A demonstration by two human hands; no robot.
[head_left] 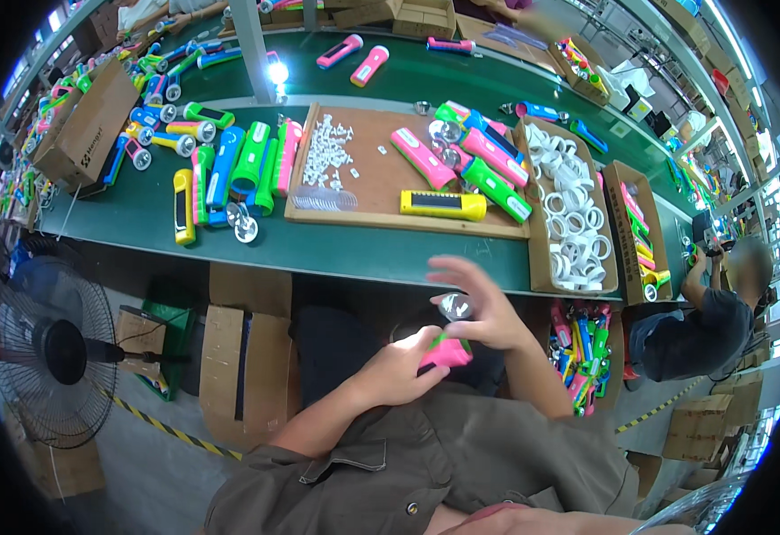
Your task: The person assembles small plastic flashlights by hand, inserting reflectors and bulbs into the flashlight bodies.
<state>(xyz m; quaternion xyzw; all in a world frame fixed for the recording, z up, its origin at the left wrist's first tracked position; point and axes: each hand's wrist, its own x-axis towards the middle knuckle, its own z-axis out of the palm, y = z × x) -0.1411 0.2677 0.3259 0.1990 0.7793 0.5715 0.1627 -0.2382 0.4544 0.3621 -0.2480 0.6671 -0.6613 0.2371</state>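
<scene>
A single wide fisheye view, worn on the person's head, looks steeply down and forward over the lap. Both forearms enter from the lower edge, so the left hand and right hand sit close under the lens, near the middle of the picture. Beyond them, farther off, the long green-topped table runs across the upper half, its straight front edge bowed by the lens. The flat brown wooden tray lies almost dead ahead. Toward the rim the view reaches the black round floor fan at lower left and a seated co-worker in a dark shirt at right. There is no second view to share with
</scene>
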